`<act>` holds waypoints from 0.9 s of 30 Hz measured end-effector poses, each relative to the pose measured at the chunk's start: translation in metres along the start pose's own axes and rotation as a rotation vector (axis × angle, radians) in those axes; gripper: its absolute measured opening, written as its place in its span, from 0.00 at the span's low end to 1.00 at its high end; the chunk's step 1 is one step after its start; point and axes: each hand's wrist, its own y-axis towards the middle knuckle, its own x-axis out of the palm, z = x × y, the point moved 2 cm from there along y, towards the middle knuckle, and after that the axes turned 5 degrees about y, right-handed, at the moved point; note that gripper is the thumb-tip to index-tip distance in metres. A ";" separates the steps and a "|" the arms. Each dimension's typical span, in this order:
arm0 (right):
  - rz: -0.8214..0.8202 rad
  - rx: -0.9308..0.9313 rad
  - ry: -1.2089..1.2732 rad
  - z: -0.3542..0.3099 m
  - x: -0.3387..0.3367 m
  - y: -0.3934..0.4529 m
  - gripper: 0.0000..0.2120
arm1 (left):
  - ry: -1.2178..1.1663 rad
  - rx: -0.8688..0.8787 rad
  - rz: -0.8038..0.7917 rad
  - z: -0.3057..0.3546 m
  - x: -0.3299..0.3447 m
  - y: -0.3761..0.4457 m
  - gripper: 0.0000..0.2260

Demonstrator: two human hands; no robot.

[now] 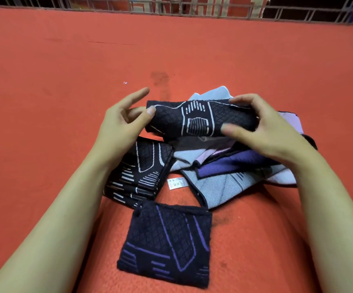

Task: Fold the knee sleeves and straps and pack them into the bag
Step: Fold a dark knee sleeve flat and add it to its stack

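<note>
- Black knitted knee sleeve with white line pattern (201, 119): held up above the pile, lengthwise left to right, rolled or folded over on itself; which of the two cannot be told.
- Left hand (122, 121): at the sleeve's left end, thumb pressed on the fabric edge, index finger stretched forward and clear of it, remaining fingers loosely bent behind; whether those touch the cloth cannot be told.
- Right hand (262, 132): curled round the sleeve's right end, fingers over the top edge, thumb across the near face; slightly blurred.
- Second black sleeve with white stripes and diamond weave (141, 172): lying flat on the surface under the left wrist, partly covered by the forearm.
- Folded black sleeve with purple line pattern (167, 244): squared off, flat, nearest the camera, lying between the two forearms, its top left corner touching the white-striped sleeve.
- Heap of pale grey, lilac and deep purple knitted pieces (217, 166): overlapping one another directly below the held sleeve and under the right hand; individual sleeves and straps not separable.
- Small white fabric label (177, 183): lying between the white-striped sleeve and the grey ribbed piece; print illegible.
- Orange-red felt-like surface (65, 70): carrying all items, with dark smudges beyond and beside the pile.
- Grey metal grille (192, 7): running along the far edge.
</note>
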 end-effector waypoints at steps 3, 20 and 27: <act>-0.134 -0.016 -0.345 0.008 0.002 0.000 0.35 | 0.087 0.087 -0.129 0.001 0.001 -0.002 0.24; 0.341 -0.076 -0.039 -0.013 -0.011 0.006 0.16 | 0.134 0.137 0.142 0.015 0.005 -0.002 0.10; 0.189 0.331 -0.230 0.022 -0.002 0.004 0.22 | 0.482 -0.111 -0.098 -0.020 0.021 0.002 0.17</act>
